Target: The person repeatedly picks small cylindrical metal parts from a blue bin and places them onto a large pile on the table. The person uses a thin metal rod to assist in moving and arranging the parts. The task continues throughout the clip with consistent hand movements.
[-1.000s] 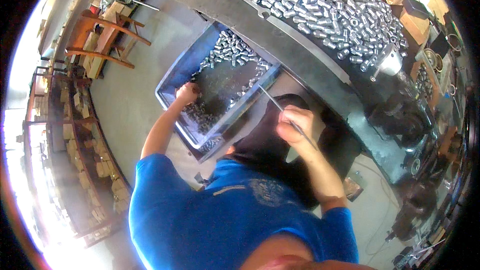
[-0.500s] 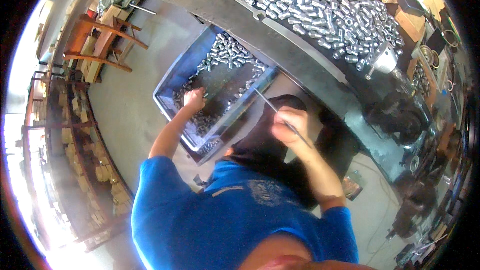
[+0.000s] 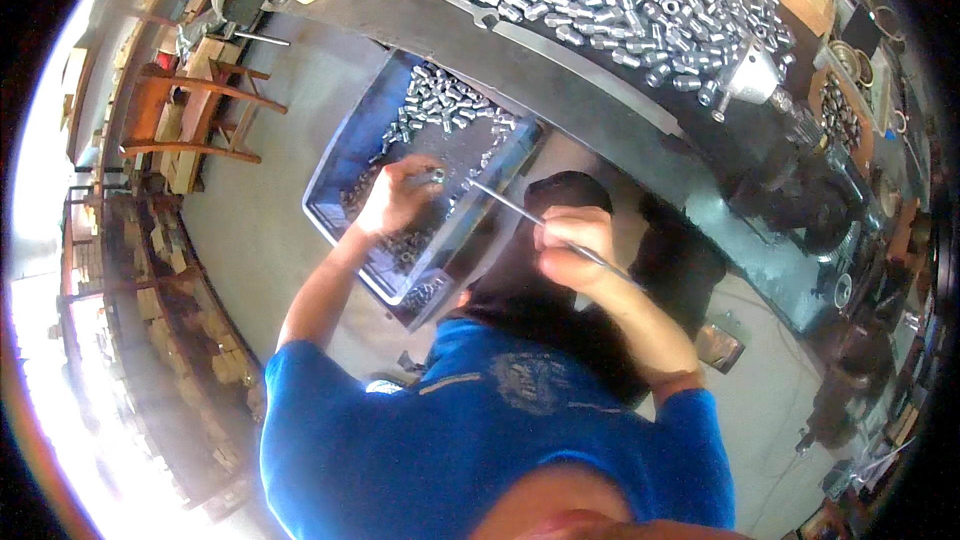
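As the left hand (image 3: 393,202) hovers over the blue bin (image 3: 348,140), its grip is pinched together on a small metal fitting (image 3: 437,177), right there at the fingertips! Across to the right hand (image 3: 580,238), where the grip is clamped around a slender metal rod (image 3: 512,205), tip aimed toward that fitting, near it. Below, loose fittings (image 3: 445,100) crowd the bin's far end, and up on the dark desk (image 3: 400,35), a huge silvery heap (image 3: 630,0) sits beside an open-ended wrench (image 3: 458,6)!
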### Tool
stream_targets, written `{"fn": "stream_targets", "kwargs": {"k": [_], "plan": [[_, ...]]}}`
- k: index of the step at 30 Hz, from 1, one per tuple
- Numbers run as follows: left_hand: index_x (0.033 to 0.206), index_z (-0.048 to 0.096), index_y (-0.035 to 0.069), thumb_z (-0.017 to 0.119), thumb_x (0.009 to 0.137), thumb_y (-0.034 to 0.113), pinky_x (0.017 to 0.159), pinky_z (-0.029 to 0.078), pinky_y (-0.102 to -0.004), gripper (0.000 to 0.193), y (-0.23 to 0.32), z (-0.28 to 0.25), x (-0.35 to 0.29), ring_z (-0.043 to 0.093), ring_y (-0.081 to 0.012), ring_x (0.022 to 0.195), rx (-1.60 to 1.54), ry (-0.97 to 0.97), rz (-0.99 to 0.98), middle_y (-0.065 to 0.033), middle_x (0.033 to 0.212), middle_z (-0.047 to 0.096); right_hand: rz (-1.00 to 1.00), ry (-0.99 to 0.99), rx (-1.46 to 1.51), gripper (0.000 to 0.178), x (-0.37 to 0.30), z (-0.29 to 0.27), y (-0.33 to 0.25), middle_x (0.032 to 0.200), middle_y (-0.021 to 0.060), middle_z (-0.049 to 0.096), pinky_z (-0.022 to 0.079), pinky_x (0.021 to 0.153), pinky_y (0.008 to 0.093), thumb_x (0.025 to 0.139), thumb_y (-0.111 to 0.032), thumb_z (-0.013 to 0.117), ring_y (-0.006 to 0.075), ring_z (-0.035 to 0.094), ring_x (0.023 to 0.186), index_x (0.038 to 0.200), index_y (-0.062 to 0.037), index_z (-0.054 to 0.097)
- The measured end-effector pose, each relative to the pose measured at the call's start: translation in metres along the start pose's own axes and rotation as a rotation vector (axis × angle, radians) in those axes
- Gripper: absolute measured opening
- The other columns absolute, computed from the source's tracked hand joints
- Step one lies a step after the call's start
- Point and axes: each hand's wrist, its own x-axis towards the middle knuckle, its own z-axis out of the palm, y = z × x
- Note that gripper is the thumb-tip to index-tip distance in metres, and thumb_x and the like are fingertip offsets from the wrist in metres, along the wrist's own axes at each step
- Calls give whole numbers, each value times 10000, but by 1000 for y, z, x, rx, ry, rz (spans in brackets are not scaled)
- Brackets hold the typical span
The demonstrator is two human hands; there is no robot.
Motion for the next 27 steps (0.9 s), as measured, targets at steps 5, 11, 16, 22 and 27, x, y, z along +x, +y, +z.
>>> {"fn": "stream_targets", "kwargs": {"k": [5,11,16,22,27], "plan": [[961,634,2,728,708,17,903,449,-360,270,38,6,20,615,-274,960,53,-74,127,-139,976,648,-113,1,50,222,-1,-8,-6,546,86,429,326,438,337,630,-116,610,236,450,461,546,-34,421],[922,631,20,759,673,48,1028,374,-470,281,52,10,37,627,-280,947,165,-152,341,-114,944,654,46,-4,34,268,-4,-14,-9,538,94,411,307,447,336,652,-204,601,233,440,460,559,-20,429],[918,648,17,764,645,18,1074,314,-530,297,71,41,37,656,-285,890,111,-287,482,-108,887,675,183,-82,9,364,-1,-13,12,532,128,404,322,471,353,705,-351,603,261,460,463,612,-22,478],[935,658,33,726,691,17,1070,315,-516,254,46,49,48,654,-296,875,95,-213,440,-119,902,679,198,-113,-186,309,3,-32,-35,579,137,434,359,490,387,710,-285,616,319,499,524,619,-36,459],[943,651,-10,722,721,-12,1092,329,-421,232,46,16,56,654,-170,911,19,-12,208,-87,925,698,157,-32,-342,276,-1,-42,-63,572,118,443,348,471,381,692,-190,659,314,478,505,612,-37,444]]}}
